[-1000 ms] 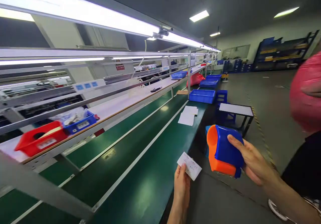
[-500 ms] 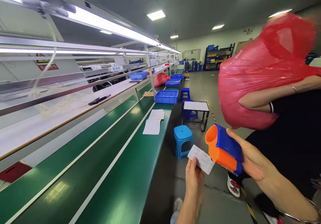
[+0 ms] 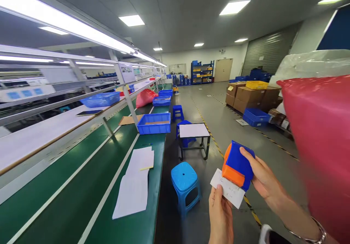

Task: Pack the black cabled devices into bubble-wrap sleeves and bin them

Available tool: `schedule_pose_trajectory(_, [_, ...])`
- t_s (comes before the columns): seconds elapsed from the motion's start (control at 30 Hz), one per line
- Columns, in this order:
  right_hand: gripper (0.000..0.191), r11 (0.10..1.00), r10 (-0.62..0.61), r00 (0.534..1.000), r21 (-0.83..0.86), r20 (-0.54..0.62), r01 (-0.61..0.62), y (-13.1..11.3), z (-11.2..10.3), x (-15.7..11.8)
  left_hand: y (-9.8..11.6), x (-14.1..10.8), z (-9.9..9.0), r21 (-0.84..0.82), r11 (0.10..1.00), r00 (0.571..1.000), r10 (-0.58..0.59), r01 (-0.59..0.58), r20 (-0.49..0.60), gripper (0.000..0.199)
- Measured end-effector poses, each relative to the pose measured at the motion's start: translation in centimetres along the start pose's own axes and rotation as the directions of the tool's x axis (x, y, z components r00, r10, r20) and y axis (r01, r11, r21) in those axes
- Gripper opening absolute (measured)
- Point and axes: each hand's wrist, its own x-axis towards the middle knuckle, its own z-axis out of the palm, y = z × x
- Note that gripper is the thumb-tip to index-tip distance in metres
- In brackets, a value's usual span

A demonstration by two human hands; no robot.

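My left hand (image 3: 221, 209) pinches a small white paper slip (image 3: 232, 192) with handwriting on it, thumb on top. Around the side of a blue and orange tape dispenser (image 3: 240, 163) is my right hand (image 3: 261, 176). The dispenser's toothed lower edge lies over the slip's upper edge; whether they touch I cannot tell. Both are held over the floor, right of the green bench (image 3: 136, 200).
White sheets (image 3: 133, 185) and a blue tray (image 3: 154, 123) lie on the bench. Beside it stand a light blue stool (image 3: 185, 178) and a small white-topped table (image 3: 194, 130). A large red bag (image 3: 322, 142) fills the right edge. Cartons (image 3: 248, 99) stand farther back.
The view has moved forward along the bench. The dispenser has tilted and come closer to the slip. The red bag has shifted to the right edge, and the person's arm carrying it has left view.
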Motion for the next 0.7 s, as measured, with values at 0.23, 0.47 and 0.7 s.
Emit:
schedule_pose_trajectory(0.23, [0.014,0.998,-0.049,0.984,0.018,-0.172,0.053,-0.9,0.8,8.4,-2.4,10.6,2.2,0.135,0.983,0.992,-0.121,0.123,-0.024,0.059])
schedule_pose_trajectory(0.47, [0.018,0.998,0.030,0.959,0.066,-0.281,-0.012,-2.8,-2.7,22.7,-10.2,24.6,4.4,0.283,0.948,0.989,-0.149,0.144,-0.003,0.067])
schedule_pose_trajectory(0.7, [0.004,0.996,0.013,0.982,0.085,-0.190,0.004,-12.2,-7.1,42.5,-20.2,41.4,14.7,0.278,0.959,0.998,-0.060,0.058,-0.002,0.061])
